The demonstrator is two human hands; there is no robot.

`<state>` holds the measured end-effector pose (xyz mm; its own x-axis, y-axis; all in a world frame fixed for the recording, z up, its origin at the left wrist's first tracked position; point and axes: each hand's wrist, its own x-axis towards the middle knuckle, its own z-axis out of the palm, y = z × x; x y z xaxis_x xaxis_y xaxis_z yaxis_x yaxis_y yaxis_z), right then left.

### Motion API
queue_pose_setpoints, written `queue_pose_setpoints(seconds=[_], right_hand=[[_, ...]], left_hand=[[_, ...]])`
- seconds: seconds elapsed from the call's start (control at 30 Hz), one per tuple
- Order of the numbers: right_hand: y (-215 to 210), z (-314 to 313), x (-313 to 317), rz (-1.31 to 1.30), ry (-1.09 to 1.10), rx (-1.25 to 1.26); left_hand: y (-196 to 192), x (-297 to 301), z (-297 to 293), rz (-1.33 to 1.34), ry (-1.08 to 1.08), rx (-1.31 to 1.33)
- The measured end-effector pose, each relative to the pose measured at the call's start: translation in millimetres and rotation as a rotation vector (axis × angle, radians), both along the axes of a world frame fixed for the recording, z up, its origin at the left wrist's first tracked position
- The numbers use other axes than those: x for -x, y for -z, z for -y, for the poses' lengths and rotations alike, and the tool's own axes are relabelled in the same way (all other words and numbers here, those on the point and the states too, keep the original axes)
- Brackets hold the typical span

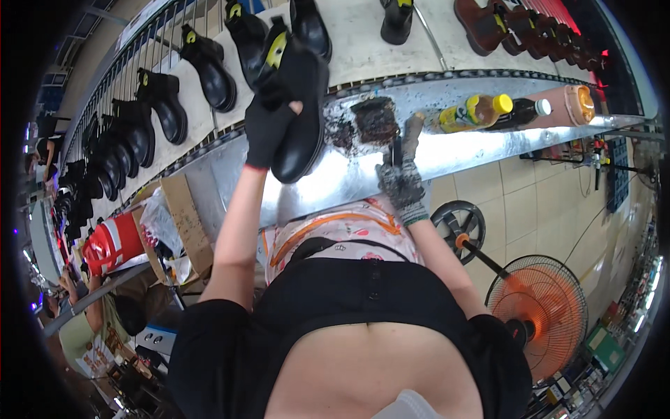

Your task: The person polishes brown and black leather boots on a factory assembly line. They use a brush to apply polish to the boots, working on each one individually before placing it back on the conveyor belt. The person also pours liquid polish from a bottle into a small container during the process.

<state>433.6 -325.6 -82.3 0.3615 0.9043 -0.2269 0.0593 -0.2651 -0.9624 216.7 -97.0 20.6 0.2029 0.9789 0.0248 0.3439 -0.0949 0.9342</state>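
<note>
My left hand [268, 133], in a black glove with a bare thumb tip showing, grips a black leather ankle boot [301, 119] by its side. The boot hangs toe toward me over the metal ledge, and a yellow-green patch shows near its top. To the right, my right hand [405, 181] wears a grey knit glove, worn and stained. One finger points away from me, while the others close round a slim dark tool [396, 151], whose kind I cannot make out. Just beyond its tip lies a dark, grimy block [375, 120] amid black smears.
Black boots [209, 73] stand on a white conveyor [352, 49], brown ones [481, 26] at far right. The metal ledge [335, 185] holds a yellow-capped bottle [478, 114], a dark bottle [523, 113] and a pinkish tumbler [565, 106]. A cardboard box [183, 216] stands left, an orange fan [537, 314] right.
</note>
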Motion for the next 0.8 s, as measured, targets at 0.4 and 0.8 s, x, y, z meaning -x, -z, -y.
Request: queue_pose_setpoints(seconds=[0.4, 0.8], right_hand=[[-59.1, 28.3, 18.9, 0.270, -0.033, -0.083], [-120.8, 14.3, 40.2, -0.201, 0.293, -0.151]], left_hand=[[22.7, 97.0, 49.2, 0.647, -0.319, 0.166], [17.0, 87.2, -41.4, 0.752, 0.607, 0.081]])
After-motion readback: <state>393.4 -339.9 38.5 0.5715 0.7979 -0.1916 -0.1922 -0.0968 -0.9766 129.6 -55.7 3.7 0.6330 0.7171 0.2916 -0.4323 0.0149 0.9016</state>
